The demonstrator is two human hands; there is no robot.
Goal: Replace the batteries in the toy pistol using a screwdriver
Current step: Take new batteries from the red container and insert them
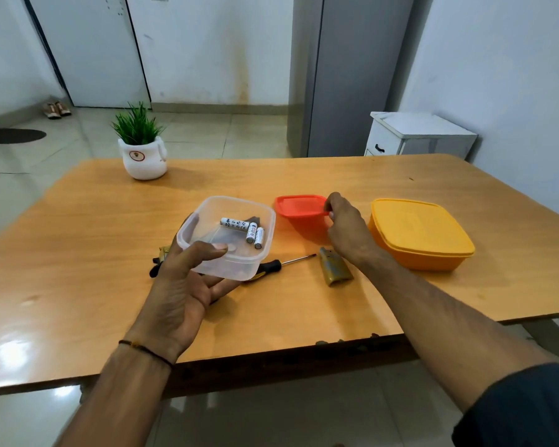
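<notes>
My left hand [188, 279] holds a clear plastic container [207, 217] tilted above the table, thumb on its near rim. Inside lie three white batteries [249, 229]. My right hand [346, 224] grips the right edge of a red lid [299, 206], held just above the table. Under the container lies a screwdriver [291, 261] with a black and yellow handle, tip pointing right. A gold battery cover [334, 269] rests below my right wrist. The toy pistol [160, 258] lies mostly hidden behind my left hand and the container.
A yellow lidded box [420, 233] sits at the right of the wooden table [94, 253]. A white pot with a green plant [142, 150] stands at the far left edge. A grey fridge and a white cabinet stand beyond the table.
</notes>
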